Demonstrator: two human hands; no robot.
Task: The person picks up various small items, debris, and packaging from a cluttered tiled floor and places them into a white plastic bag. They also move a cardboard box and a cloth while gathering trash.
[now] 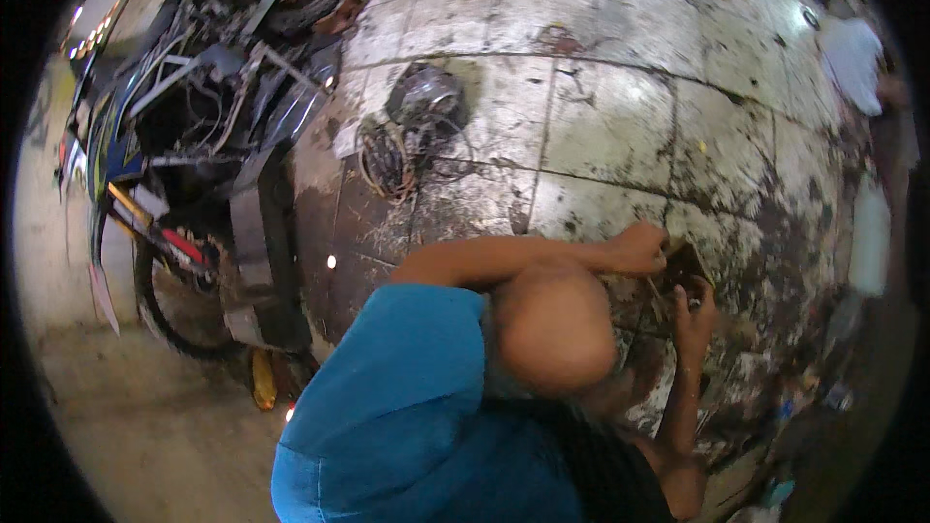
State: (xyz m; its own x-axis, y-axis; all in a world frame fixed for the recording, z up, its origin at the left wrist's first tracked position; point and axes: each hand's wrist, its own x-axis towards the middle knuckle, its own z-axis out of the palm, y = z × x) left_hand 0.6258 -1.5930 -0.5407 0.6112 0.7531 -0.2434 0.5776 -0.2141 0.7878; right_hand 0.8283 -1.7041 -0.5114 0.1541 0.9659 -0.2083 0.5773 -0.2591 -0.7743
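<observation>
My left hand (637,249) is closed at the far left edge of a small, open, brownish box-like container (689,265). Whatever lies between its fingers is too small and blurred to name. At the container's near right side is my right hand (694,318), its fingers curled, with a small dark piece at the fingertips that I cannot make out. The container sits low over the dirty tiles, partly covered by both hands. My bent knee (557,329) rises beside my left forearm and hides the floor under it.
A partly stripped motorcycle (266,242) stands along the left. A dark mechanical part (426,97) with a wire bundle (387,160) lies on the tiles ahead. Farther right are a small tool (574,85), a pale bottle (869,237) and white cloth (852,63).
</observation>
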